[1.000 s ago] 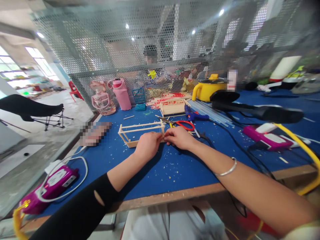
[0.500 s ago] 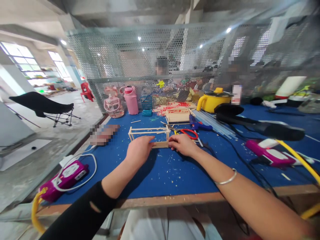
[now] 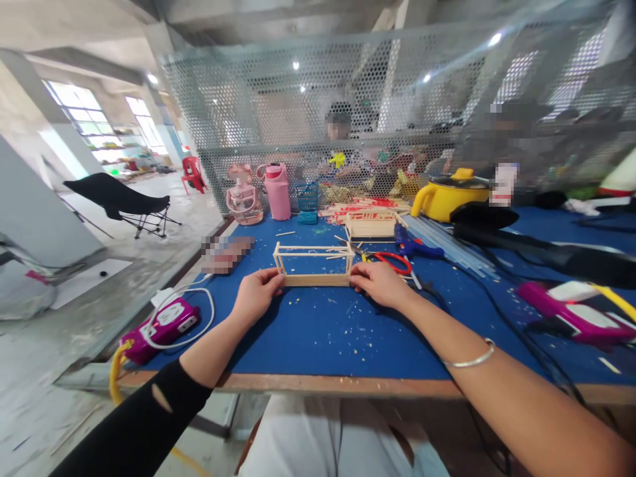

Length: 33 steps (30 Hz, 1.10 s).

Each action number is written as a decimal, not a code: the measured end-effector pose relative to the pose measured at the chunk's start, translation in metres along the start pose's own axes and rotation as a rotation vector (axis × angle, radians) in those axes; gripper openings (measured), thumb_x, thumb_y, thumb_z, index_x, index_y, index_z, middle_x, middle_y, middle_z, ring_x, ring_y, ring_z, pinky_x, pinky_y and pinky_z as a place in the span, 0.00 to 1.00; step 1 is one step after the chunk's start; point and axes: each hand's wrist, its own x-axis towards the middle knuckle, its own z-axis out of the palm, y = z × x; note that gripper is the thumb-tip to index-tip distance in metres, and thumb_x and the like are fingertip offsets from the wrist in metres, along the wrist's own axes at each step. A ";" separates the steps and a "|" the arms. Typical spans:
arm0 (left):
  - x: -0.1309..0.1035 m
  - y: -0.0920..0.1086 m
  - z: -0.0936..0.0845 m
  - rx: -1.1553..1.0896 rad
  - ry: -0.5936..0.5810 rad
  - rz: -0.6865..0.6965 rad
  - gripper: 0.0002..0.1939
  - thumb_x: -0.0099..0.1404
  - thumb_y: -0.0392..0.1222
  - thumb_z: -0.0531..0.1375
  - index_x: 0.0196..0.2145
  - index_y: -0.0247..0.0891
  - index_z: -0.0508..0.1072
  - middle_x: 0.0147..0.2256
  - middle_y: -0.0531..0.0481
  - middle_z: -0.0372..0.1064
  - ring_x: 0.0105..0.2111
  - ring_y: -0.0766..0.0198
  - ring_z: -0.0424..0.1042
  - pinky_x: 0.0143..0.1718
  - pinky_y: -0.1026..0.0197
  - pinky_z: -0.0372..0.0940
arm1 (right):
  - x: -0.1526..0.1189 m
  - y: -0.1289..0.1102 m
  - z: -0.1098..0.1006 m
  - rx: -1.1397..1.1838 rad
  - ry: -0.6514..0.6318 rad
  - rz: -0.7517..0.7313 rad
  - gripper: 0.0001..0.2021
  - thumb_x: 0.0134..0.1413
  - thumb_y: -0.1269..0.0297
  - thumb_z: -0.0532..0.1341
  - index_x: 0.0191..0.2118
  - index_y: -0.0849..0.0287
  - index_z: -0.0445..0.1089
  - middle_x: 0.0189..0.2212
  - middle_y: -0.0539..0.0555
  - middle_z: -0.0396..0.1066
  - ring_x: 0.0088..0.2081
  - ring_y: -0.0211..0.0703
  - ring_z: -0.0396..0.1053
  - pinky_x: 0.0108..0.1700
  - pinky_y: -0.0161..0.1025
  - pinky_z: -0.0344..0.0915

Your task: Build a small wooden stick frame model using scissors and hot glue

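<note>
A small oblong frame of thin wooden sticks (image 3: 318,281) stands on the blue table top, with a solid strip along its lower front. My left hand (image 3: 259,291) pinches the lower left end of this frame between thumb and fingers. At the opposite end, my right hand (image 3: 381,283) has its thumb and fingers closed on the lower right corner. Just beyond the right hand lie red-handled scissors (image 3: 395,262) and a blue glue gun (image 3: 420,249). Behind the frame is a second wooden stick structure (image 3: 373,229).
Clear glue sticks (image 3: 454,248) lie right of the glue gun, near a yellow pot (image 3: 454,199). Red-tipped sticks (image 3: 365,209) are heaped at the back beside a pink bottle (image 3: 277,192). Purple power strips (image 3: 161,328) with cables sit at both sides. A perforated metal screen (image 3: 268,112) closes the rear.
My left hand has slid from the front middle of the frame to its left end, uncovering the front strip. My right hand stays at the right corner. The view has turned slightly left.
</note>
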 end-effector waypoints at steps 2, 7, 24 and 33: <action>0.000 -0.005 0.001 0.013 0.020 0.006 0.22 0.55 0.53 0.60 0.39 0.32 0.77 0.29 0.48 0.75 0.26 0.65 0.69 0.30 0.64 0.64 | 0.000 0.000 0.001 0.004 0.013 0.003 0.06 0.51 0.64 0.57 0.30 0.57 0.70 0.23 0.49 0.73 0.24 0.39 0.70 0.30 0.35 0.62; 0.001 -0.008 0.001 0.097 0.032 0.043 0.20 0.56 0.53 0.58 0.35 0.33 0.77 0.26 0.48 0.74 0.25 0.64 0.69 0.28 0.64 0.61 | -0.002 -0.005 0.004 0.059 0.039 0.015 0.08 0.51 0.59 0.58 0.30 0.57 0.68 0.22 0.49 0.71 0.24 0.39 0.70 0.28 0.35 0.62; 0.002 -0.005 0.001 0.090 -0.002 0.096 0.18 0.56 0.51 0.58 0.34 0.34 0.78 0.25 0.49 0.73 0.24 0.63 0.68 0.27 0.64 0.60 | -0.004 -0.010 0.012 0.081 0.121 0.024 0.09 0.53 0.60 0.54 0.27 0.57 0.66 0.20 0.49 0.69 0.21 0.39 0.69 0.26 0.34 0.62; 0.001 -0.007 0.000 0.009 -0.089 0.038 0.25 0.56 0.55 0.59 0.42 0.33 0.77 0.28 0.47 0.75 0.26 0.62 0.70 0.29 0.63 0.62 | -0.004 -0.008 0.012 0.112 0.138 0.044 0.09 0.53 0.59 0.54 0.29 0.57 0.66 0.22 0.49 0.69 0.22 0.39 0.69 0.26 0.35 0.63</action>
